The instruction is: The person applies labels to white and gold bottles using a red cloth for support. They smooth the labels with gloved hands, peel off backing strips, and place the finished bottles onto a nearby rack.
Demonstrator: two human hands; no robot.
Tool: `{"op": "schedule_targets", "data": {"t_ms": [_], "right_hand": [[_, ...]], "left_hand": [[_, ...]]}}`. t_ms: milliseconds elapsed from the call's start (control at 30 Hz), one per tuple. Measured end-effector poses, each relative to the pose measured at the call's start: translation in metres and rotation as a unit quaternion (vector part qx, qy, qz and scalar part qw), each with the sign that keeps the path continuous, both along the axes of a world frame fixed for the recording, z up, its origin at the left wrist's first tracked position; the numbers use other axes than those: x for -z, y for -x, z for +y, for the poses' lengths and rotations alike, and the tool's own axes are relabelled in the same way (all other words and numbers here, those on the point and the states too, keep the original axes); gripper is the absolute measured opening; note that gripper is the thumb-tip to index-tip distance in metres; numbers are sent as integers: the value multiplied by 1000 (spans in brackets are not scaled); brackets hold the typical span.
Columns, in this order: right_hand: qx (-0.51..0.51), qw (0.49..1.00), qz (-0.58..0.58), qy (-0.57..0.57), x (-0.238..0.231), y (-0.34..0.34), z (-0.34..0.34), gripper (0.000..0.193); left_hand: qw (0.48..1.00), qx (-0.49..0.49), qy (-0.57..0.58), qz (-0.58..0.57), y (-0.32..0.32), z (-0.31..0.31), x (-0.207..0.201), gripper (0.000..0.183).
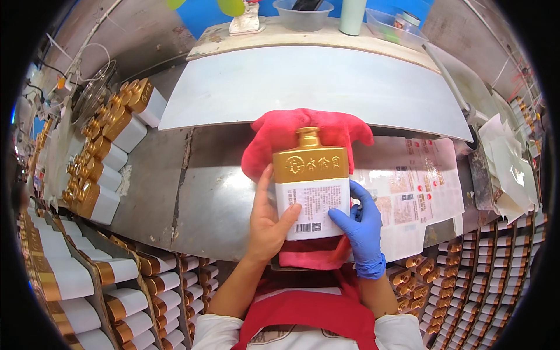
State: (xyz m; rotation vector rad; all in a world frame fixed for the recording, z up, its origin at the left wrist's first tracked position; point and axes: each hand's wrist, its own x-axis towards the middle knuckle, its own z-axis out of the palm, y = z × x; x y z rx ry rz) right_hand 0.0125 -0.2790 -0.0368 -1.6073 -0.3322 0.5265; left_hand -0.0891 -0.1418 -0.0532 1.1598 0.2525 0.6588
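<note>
Between my two hands is a flat white bottle (312, 192) with a gold shoulder and neck, its printed label facing up at me. My bare left hand (269, 219) grips the left side, the thumb lying on the label's lower left corner. On the right side my right hand (363, 224), in a blue glove, holds the bottle with its thumb against the label. Behind and beneath the bottle lies a red cloth (262, 137) on the metal table. Fingers behind the bottle are hidden.
A label sheet (402, 192) lies right of the bottle. More gold-and-white bottles (108, 154) lie stacked at left, and racks of them (169, 297) flank me below. A pale board (315, 84) spans the back, with a plastic tub (303, 17) and a green cylinder (352, 17) beyond.
</note>
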Motion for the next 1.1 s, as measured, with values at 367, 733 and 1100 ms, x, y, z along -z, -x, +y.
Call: {"op": "schedule_targets", "data": {"t_ms": [367,733,1100], "right_hand": [[-24,999,18,-15,14,-8,-9,56],[-31,988,122,-88,14,-13,-22,47],[-11,989,114,-89,15,-12,-23,46]], "left_hand": [[988,19,150,-33,7,12,-1,56],[987,32,157,-19,10,13,4,56],[998,14,58,-24,7,13,12,69]]}}
